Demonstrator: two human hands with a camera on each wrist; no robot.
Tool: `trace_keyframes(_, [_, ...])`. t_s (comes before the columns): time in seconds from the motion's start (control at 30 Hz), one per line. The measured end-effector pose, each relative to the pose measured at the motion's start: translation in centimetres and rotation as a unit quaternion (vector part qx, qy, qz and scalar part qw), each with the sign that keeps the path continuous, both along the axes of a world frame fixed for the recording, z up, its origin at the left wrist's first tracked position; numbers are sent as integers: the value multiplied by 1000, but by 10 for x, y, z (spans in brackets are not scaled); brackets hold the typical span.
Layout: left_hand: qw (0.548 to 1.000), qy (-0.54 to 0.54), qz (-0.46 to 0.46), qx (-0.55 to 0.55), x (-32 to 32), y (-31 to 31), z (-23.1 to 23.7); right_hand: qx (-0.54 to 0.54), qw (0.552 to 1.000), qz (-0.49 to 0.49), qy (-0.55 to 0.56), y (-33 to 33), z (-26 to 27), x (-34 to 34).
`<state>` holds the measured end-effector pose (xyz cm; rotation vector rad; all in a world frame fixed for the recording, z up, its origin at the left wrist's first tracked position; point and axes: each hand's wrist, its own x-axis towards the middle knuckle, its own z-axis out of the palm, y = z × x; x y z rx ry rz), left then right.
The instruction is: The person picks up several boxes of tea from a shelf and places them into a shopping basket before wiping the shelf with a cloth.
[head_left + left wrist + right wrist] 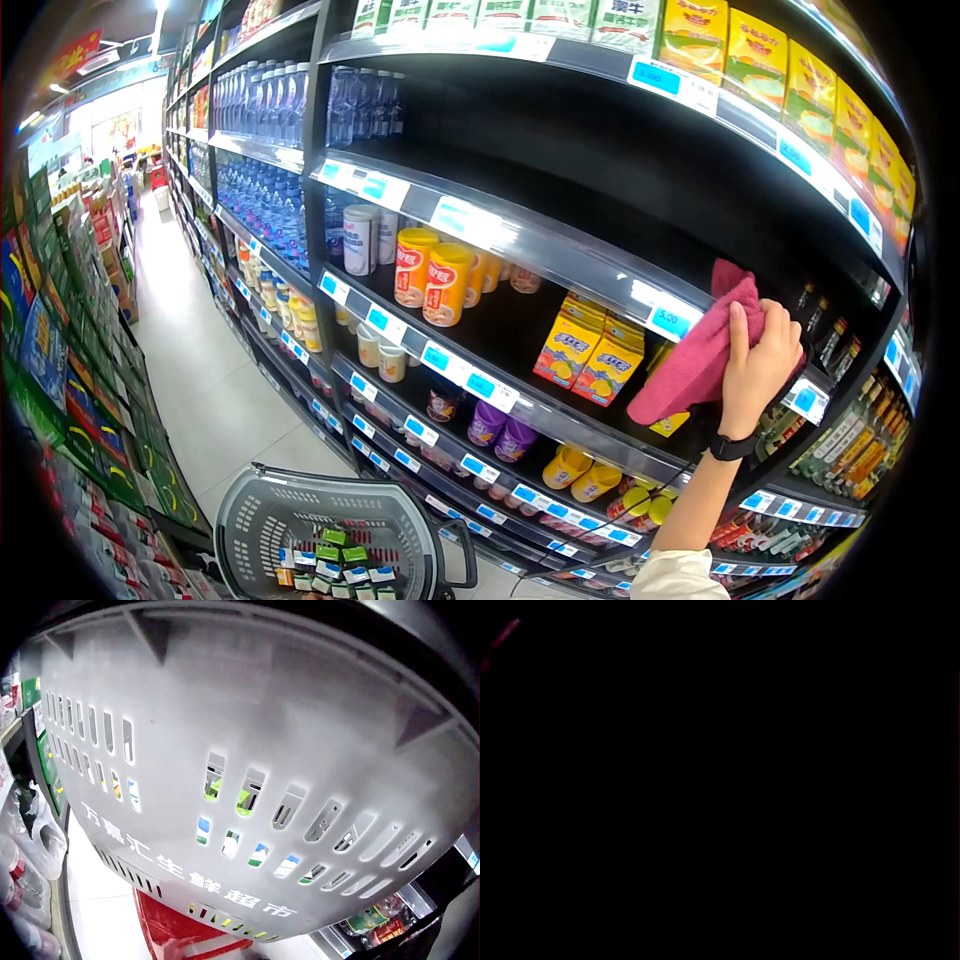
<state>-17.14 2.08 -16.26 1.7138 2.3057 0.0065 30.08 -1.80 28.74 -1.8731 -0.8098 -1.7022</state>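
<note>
In the head view my right hand (pixel 760 350) grips a dark pink cloth (pixel 690 360) against the front edge of a shelf (pixel 560 262), close to a blue-and-white price tag (pixel 668 321). Part of the cloth sticks up above that edge and the rest hangs below it, overlapping yellow boxes (pixel 604 368) on the shelf beneath. The right wrist view is almost black, with only a thin streak of the pink cloth (pixel 507 631) at its upper left. My left hand is out of sight. A grey shopping basket (pixel 180 697) fills the left wrist view.
The basket (pixel 250 500) holds several small green-and-white packs (pixel 345 552). Yellow canisters (pixel 447 285) and purple cups (pixel 487 423) stand on lower shelves. Yellow and white boxes line the top shelf; water bottles (pixel 265 100) stand farther left. An aisle floor (pixel 185 300) runs between two shelf rows.
</note>
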Motion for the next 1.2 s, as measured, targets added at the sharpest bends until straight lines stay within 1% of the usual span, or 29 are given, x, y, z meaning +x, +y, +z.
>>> trace_keyframes(0.07, [1000,-16,-9,16,-2,0,-9,1,1000,8,-6,24,0,-10])
trace_keyframes(0.13, [1000,-19,-2,8,-3,1,-11,5,1000,16,-9,51,0,-20])
trace_keyframes(0.17, [1000,-23,-3,1,-2,1,-8,5,1000,22,-8,65,0,-26])
trace_keyframes(0.2, [1000,-27,-4,1,1,1,6,5,1000,25,-13,79,0,-31])
trace_keyframes(0.3, [1000,-15,-2,6,2,0,10,-3,999,32,-7,127,0,-51])
trace_keyframes(0.33, [999,-37,19,-4,1,1,8,-8,999,37,-5,143,0,-57])
trace_keyframes(0.37, [999,-35,26,-4,1,1,10,-15,999,32,1,161,1,-63])
trace_keyframes(0.43, [1000,-19,2,-4,3,2,20,-17,999,48,-10,197,0,-75])
trace_keyframes(0.47, [1000,-12,10,12,6,2,26,-24,998,49,-15,214,0,-81])
trace_keyframes(0.53, [999,-26,21,2,0,3,7,-36,998,47,-27,248,1,-95])
trace_keyframes(0.57, [999,-41,23,-8,0,4,6,-40,997,65,-25,264,1,-100])
trace_keyframes(0.63, [998,-38,50,12,2,3,6,-46,994,99,-26,293,2,-114])
trace_keyframes(0.7, [998,-22,21,59,0,2,-2,-60,990,125,-20,322,4,-125])
trace_keyframes(0.73, [996,-22,29,75,1,1,-9,-62,988,137,-22,336,4,-130])
trace_keyframes(0.8, [997,-20,28,68,-2,2,-14,-61,984,162,-34,364,2,-138])
trace_keyframes(0.83, [998,-18,21,59,-3,2,-18,-83,982,166,-25,374,3,-144])
trace_keyframes(0.87, [996,-5,17,87,-3,2,-21,-84,981,169,-36,388,2,-147])
trace_keyframes(0.97, [995,-1,19,95,-2,2,-20,-91,977,183,-53,422,1,-155])
trace_keyframes(1.0, [995,-6,14,98,-6,1,-35,-98,976,188,-57,430,1,-158])
trace_keyframes(1.13, [995,-16,19,92,-5,1,-31,-98,977,171,-83,464,1,-169])
trace_keyframes(1.2, [992,-13,13,123,-3,0,-18,-107,976,171,-78,477,2,-174])
